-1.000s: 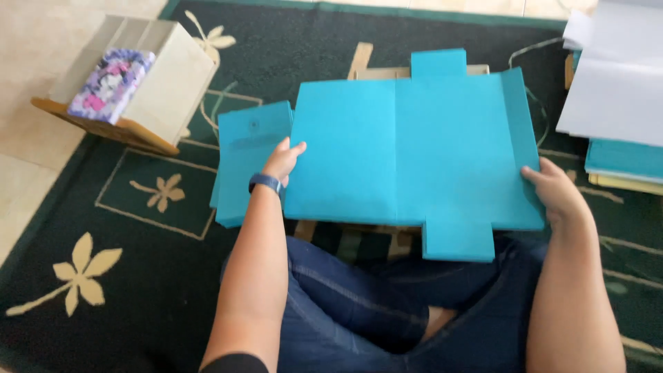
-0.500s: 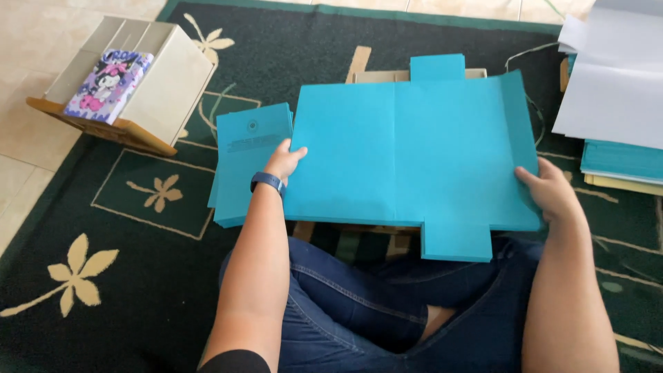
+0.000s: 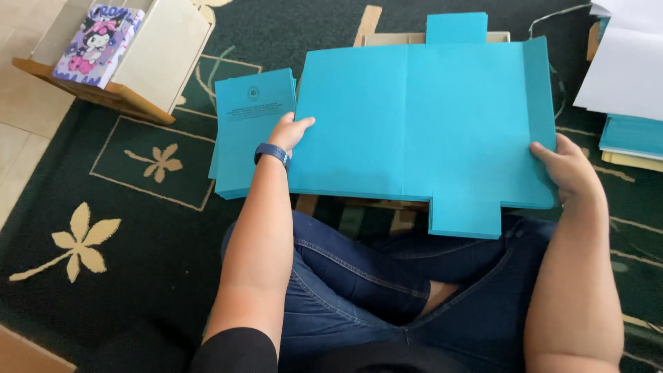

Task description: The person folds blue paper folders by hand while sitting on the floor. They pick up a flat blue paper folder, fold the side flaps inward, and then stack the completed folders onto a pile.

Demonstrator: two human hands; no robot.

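- Large blue card sheet (image 3: pixel 421 124) lying flat over a low wooden stand (image 3: pixel 387 38), tabs sticking out at top and bottom edges.
- Left hand (image 3: pixel 290 131) gripping sheet's left edge, thumb on top, fingers curled under.
- Right hand (image 3: pixel 570 169) clamped on right edge near the folded side flap.
- Stack of folded blue sheets (image 3: pixel 248 131) just left of the big sheet, on dark patterned rug (image 3: pixel 138 228).
- White paper pile (image 3: pixel 625 62) at far right; beige rack (image 3: pixel 138 55) with cartoon booklet (image 3: pixel 97 38) at top left.
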